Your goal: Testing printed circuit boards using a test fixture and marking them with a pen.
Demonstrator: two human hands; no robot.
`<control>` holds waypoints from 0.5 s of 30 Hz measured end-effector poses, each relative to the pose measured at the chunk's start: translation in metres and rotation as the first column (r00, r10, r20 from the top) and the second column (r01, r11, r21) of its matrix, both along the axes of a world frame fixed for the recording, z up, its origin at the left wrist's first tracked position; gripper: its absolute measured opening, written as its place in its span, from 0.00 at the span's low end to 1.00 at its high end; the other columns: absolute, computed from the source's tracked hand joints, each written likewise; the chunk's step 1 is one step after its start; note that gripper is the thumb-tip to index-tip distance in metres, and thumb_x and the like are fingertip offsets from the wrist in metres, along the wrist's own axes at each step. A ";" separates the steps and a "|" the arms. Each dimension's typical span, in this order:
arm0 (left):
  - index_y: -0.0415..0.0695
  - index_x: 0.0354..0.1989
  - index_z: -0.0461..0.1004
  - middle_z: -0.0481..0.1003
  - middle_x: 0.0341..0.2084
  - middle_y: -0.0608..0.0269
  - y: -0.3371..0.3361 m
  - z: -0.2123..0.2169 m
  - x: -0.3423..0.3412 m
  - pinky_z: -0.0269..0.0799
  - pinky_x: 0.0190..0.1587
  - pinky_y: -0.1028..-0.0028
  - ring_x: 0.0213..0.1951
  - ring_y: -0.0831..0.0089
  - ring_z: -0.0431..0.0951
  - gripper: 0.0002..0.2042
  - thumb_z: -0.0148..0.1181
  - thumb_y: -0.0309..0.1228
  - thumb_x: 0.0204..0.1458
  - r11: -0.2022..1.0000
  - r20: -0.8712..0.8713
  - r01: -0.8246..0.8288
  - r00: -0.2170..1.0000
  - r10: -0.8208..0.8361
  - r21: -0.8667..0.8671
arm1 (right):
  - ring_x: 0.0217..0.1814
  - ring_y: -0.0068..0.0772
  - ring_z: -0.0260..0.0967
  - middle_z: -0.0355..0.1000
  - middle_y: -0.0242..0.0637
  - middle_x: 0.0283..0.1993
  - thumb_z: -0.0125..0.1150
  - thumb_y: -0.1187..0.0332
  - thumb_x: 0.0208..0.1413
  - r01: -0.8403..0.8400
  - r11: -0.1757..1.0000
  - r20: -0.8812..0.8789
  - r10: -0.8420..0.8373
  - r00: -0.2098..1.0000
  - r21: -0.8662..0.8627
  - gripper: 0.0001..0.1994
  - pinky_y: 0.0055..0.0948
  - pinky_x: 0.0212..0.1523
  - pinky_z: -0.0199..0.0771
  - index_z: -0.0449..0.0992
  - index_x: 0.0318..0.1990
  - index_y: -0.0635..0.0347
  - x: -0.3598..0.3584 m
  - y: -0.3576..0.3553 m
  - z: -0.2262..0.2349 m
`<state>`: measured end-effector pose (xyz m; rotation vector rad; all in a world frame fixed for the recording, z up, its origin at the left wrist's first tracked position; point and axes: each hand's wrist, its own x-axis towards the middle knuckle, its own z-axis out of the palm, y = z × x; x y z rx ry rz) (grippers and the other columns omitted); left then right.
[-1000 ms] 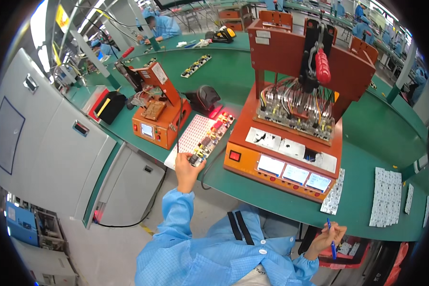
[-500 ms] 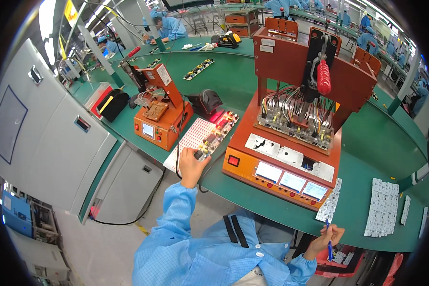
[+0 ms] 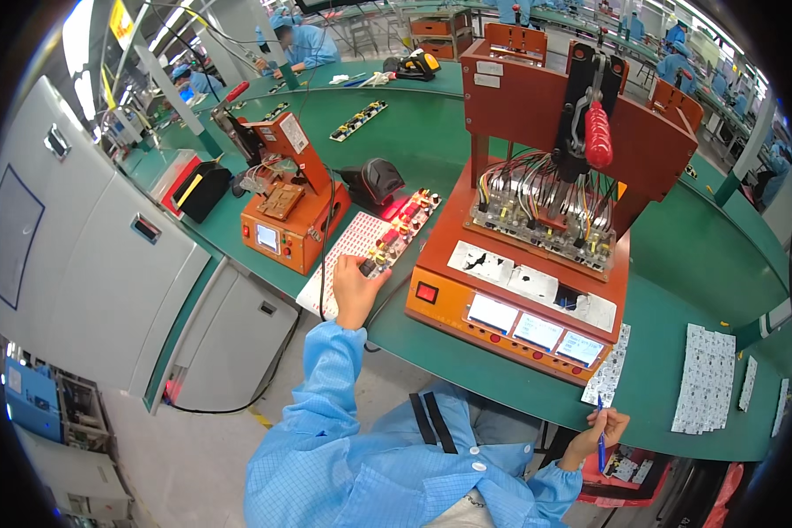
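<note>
Fingers of our nearer left hand pinch the board slanting away beside the scanner (our right hand clasps a pen).

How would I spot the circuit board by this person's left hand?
Find the biggest orange machine, then the white sheet with red marks to its left. Along the sheet's right side lies the circuit board, crowded with small parts. Unlike the similar board farther back, it has the left hand at its near end and red light on it.
</note>
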<state>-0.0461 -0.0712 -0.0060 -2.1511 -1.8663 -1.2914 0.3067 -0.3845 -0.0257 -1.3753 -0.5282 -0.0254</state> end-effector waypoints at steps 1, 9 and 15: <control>0.37 0.31 0.71 0.70 0.31 0.55 0.001 0.001 0.002 0.69 0.38 0.65 0.36 0.59 0.72 0.23 0.76 0.38 0.32 1.000 -0.003 0.005 1.000 -0.005 -0.004 | 0.22 0.20 0.60 0.62 0.32 0.25 0.49 0.78 0.56 0.012 1.000 0.010 -0.012 1.000 0.001 0.04 0.17 0.23 0.57 0.63 0.32 0.60 0.000 0.000 -0.001; 0.37 0.30 0.72 0.70 0.30 0.55 0.008 0.013 0.012 0.69 0.37 0.65 0.36 0.60 0.72 0.22 0.76 0.39 0.32 0.999 -0.036 0.013 0.999 -0.014 -0.033 | 0.22 0.19 0.60 0.62 0.32 0.24 0.50 0.78 0.57 0.020 1.000 0.045 -0.020 0.999 0.005 0.03 0.17 0.23 0.57 0.63 0.32 0.60 -0.001 0.002 -0.003; 0.38 0.29 0.72 0.70 0.31 0.55 0.040 0.020 0.034 0.69 0.38 0.64 0.37 0.58 0.72 0.23 0.75 0.42 0.32 1.000 -0.057 0.026 0.998 -0.026 -0.002 | 0.22 0.19 0.60 0.63 0.32 0.24 0.50 0.78 0.57 0.030 0.999 0.035 -0.031 0.999 0.030 0.03 0.17 0.23 0.57 0.64 0.32 0.60 0.000 -0.001 -0.004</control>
